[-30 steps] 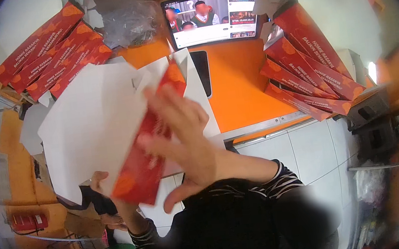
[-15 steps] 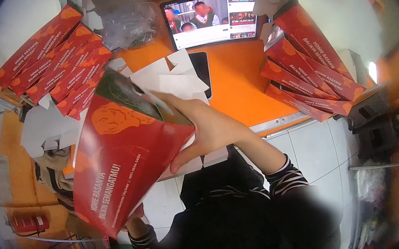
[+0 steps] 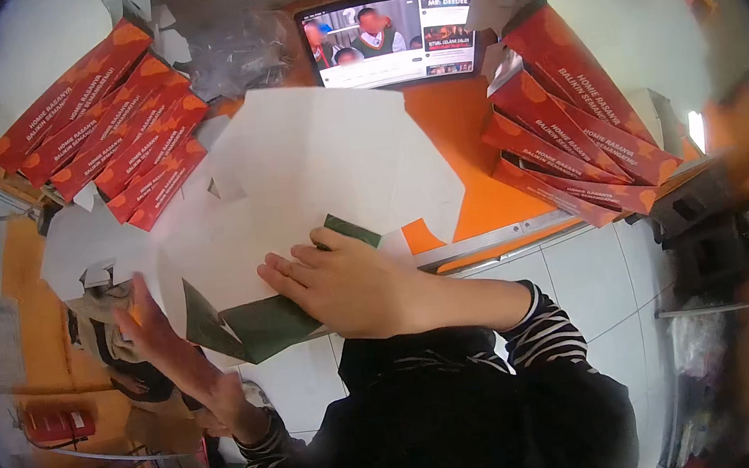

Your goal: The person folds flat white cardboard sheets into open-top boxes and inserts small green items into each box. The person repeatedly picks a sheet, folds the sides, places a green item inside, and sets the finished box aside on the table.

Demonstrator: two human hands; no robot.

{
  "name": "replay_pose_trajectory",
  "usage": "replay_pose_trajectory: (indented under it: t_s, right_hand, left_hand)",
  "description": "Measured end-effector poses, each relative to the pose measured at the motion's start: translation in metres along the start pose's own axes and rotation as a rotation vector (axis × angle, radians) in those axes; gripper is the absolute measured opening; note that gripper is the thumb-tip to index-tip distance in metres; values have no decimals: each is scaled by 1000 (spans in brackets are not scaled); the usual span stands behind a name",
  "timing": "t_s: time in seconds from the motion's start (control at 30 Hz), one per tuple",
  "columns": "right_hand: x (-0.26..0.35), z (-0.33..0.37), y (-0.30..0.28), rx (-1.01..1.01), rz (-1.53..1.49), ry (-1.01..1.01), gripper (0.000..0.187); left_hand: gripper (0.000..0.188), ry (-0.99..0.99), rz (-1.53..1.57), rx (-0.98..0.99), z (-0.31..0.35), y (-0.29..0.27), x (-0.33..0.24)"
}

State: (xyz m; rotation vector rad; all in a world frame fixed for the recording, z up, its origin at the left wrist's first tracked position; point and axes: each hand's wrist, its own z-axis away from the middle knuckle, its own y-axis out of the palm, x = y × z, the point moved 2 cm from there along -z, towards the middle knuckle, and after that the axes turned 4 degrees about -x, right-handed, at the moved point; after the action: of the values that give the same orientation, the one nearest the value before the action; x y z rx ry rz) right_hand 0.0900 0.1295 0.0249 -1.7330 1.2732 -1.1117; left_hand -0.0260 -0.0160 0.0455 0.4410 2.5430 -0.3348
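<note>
A large cardboard box blank [image 3: 310, 167] lies white side up across the table. Dark green folded flaps [image 3: 279, 328] show along its near edge. My right hand [image 3: 343, 280] rests on that edge, fingers stretched over the white board and a green flap, gripping nothing. To the left, my left hand [image 3: 168, 339] is slightly blurred, with its fingers apart and pointing up beside the blank's left end. Whether it touches the board I cannot tell.
Red folded boxes [image 3: 113, 121] are stacked at the far left, and more red boxes [image 3: 575, 111] at the right. A lit tablet [image 3: 388, 40] stands at the back beside crumpled clear plastic [image 3: 236, 55]. The orange table [image 3: 481, 188] has a metal front edge.
The red-printed cardboard, held up in my right hand before, now lies on the table with its white side up. My left hand has come up from below it and let go.
</note>
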Motion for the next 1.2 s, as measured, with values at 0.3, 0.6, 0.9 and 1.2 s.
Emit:
replay_pose_trajectory:
  t_s: [0.3, 0.6, 0.9, 1.2]
  right_hand:
    - [5, -10, -17, -7, -108, -108, 64]
    - [-14, -18, -28, -236, -539, 27, 17]
    - [0, -21, -27, -273, -569, -23, 20]
    - [6, -24, -30, -391, -559, 16, 43]
  left_hand:
    - [50, -374, -158, 42, 6, -53, -1]
    - [24, -117, 563, -201, 9, -88, 21]
    - [59, -14, -34, 171, -12, -30, 3]
    - [54, -175, -74, -94, 1, -18, -3]
